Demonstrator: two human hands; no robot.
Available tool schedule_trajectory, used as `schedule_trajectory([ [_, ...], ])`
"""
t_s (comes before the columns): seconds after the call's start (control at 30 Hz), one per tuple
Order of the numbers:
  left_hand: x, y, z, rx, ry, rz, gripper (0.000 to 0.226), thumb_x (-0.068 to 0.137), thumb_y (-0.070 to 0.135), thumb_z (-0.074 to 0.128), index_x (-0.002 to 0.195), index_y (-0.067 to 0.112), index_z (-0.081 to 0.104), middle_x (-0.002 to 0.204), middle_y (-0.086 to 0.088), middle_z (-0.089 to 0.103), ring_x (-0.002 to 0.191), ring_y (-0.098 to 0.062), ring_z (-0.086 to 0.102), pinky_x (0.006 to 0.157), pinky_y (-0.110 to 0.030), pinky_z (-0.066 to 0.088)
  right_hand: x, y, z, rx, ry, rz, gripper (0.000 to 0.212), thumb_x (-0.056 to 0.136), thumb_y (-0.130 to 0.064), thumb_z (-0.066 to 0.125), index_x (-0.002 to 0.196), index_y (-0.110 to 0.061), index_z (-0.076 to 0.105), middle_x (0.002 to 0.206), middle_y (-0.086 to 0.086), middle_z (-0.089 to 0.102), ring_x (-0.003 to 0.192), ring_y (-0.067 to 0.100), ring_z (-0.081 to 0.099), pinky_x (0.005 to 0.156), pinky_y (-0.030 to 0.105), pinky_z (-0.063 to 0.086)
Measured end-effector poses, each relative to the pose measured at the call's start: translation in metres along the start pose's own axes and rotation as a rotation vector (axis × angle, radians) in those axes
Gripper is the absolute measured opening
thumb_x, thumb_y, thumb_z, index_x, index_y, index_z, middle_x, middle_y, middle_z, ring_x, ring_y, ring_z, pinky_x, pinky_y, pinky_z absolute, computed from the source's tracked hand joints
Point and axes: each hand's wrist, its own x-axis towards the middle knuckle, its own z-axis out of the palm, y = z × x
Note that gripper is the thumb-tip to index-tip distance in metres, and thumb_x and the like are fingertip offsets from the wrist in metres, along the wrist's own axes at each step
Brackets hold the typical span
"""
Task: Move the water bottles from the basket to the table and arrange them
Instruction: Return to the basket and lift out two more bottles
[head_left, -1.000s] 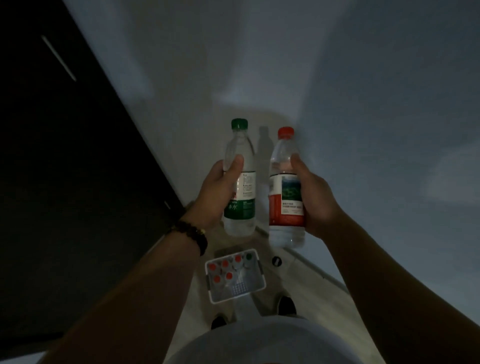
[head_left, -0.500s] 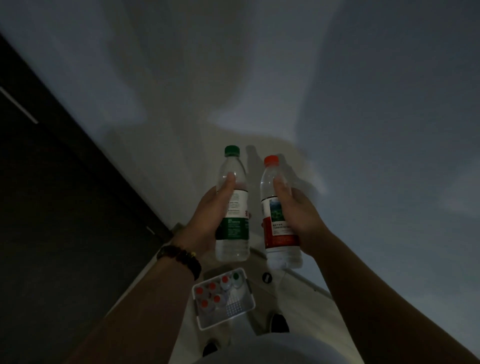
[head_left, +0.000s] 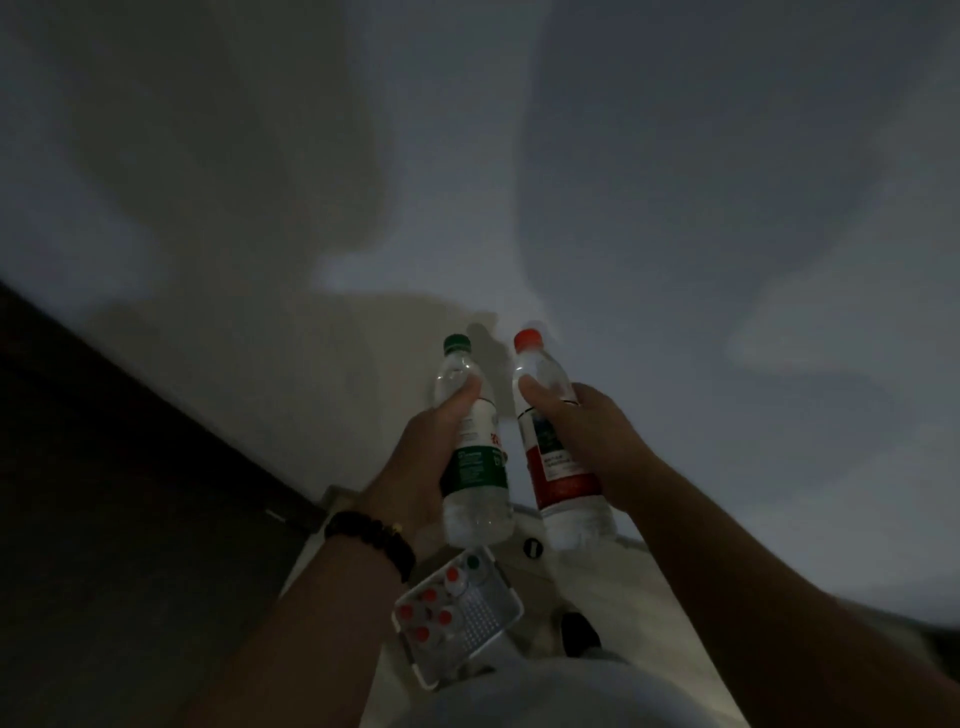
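Left hand (head_left: 431, 457): fingers and thumb curled round the green-capped bottle (head_left: 475, 467), thumb tip pressed on the clear shoulder above the label. Right hand (head_left: 587, 436): curled round the red-capped bottle (head_left: 558, 475) in the same way, thumb on its shoulder. Both bottles are held upright in the air, just beside each other and apart, above the basket (head_left: 480, 626).

Labels: the left bottle carries a white band with a red mark over a dark green band. The right bottle carries a dark picture panel, a white panel of small print and a red band. The light is dim and no writing can be read on either.

A dark beaded bracelet (head_left: 371, 535) sits on the left wrist.

The white perforated basket stands on the floor below the hands. It holds more bottles, seen from above as several red caps (head_left: 428, 595) and one green cap (head_left: 472, 561). Its far corner is hidden behind the left bottle. A dark shoe (head_left: 579, 631) shows beside it. A pale, shadowed surface (head_left: 675, 208) fills the view beyond the bottles.
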Motion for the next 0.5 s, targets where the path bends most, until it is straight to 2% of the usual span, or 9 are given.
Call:
schedule_trajectory([
  [0.03,-0.003,0.002,-0.001,0.029,-0.033,-0.011,0.056,0.084,0.051,0.078,0.109,0.002,0.066,0.084,-0.018,0.068,0.069,-0.032,0.067,0.080,-0.047,0.059,-0.006,0.003,0.002,0.006,0.026,0.031,0.054,0.087,-0.065,0.068,0.109,-0.015,0.063,0.092,0.014,0.077,0.077,0.032,0.078,0.075,0.054,0.064],
  [0.1,-0.009,0.004,-0.003,0.093,-0.081,-0.021,0.053,0.083,0.050,0.079,0.104,0.003,0.068,0.081,-0.017,0.068,0.066,-0.030,0.067,0.071,-0.040,0.059,-0.020,0.012,0.004,0.079,0.073,0.085,0.054,0.088,-0.062,0.069,0.107,-0.012,0.063,0.094,0.020,0.076,0.078,0.034,0.077,0.077,0.056,0.063],
  [0.2,-0.015,-0.001,-0.001,0.226,-0.195,-0.052,0.050,0.081,0.045,0.083,0.103,0.002,0.069,0.084,-0.019,0.069,0.064,-0.030,0.068,0.062,-0.036,0.060,-0.045,0.032,0.002,0.221,0.173,0.148,0.052,0.090,-0.056,0.069,0.107,-0.008,0.063,0.098,0.025,0.075,0.074,0.036,0.073,0.080,0.057,0.063],
  [0.33,-0.023,-0.024,0.026,0.419,-0.336,-0.119,0.052,0.078,0.038,0.088,0.109,0.000,0.069,0.086,-0.020,0.072,0.070,-0.032,0.070,0.066,-0.039,0.060,-0.095,0.063,-0.014,0.454,0.289,0.232,0.051,0.086,-0.045,0.078,0.115,-0.006,0.060,0.090,0.019,0.072,0.073,0.033,0.070,0.078,0.050,0.061],
  [0.4,-0.029,-0.039,0.049,0.488,-0.408,-0.149,0.056,0.077,0.039,0.088,0.112,0.000,0.069,0.086,-0.020,0.073,0.071,-0.032,0.070,0.069,-0.039,0.060,-0.125,0.080,-0.025,0.534,0.364,0.255,0.050,0.082,-0.035,0.084,0.116,-0.007,0.060,0.090,0.019,0.071,0.076,0.034,0.070,0.082,0.055,0.060],
  [0.5,-0.044,-0.065,0.087,0.593,-0.539,-0.184,0.056,0.079,0.041,0.086,0.114,0.001,0.068,0.086,-0.019,0.072,0.067,-0.030,0.070,0.065,-0.037,0.060,-0.169,0.102,-0.042,0.612,0.514,0.265,0.052,0.080,-0.033,0.087,0.117,-0.009,0.060,0.095,0.021,0.072,0.079,0.035,0.071,0.084,0.059,0.060],
])
